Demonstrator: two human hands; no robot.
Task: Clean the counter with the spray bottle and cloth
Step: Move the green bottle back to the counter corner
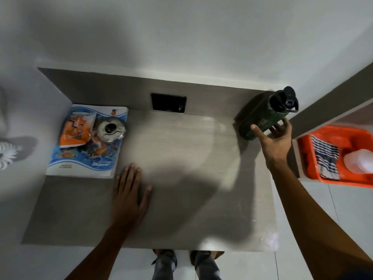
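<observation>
A grey counter point(181, 154) fills the middle of the view. My left hand point(129, 197) lies flat on it, palm down, fingers together, holding nothing. My right hand point(276, 142) reaches to the back right corner with thumb and fingers spread at the base of a dark green bottle point(260, 116) that has a black cap. The fingertips touch its lower edge without closing around it. A blue-and-white striped cloth point(325, 156) and a pale translucent bottle point(359, 160) lie in an orange tray point(306, 142) to the right of the counter.
At the back left a blue-and-white book point(84, 162) carries an orange packet point(77, 130) and a round steel dish point(111, 128). A black wall socket point(168, 103) sits in the backsplash. A side wall stands to the left and a grey ledge point(323, 110) to the right.
</observation>
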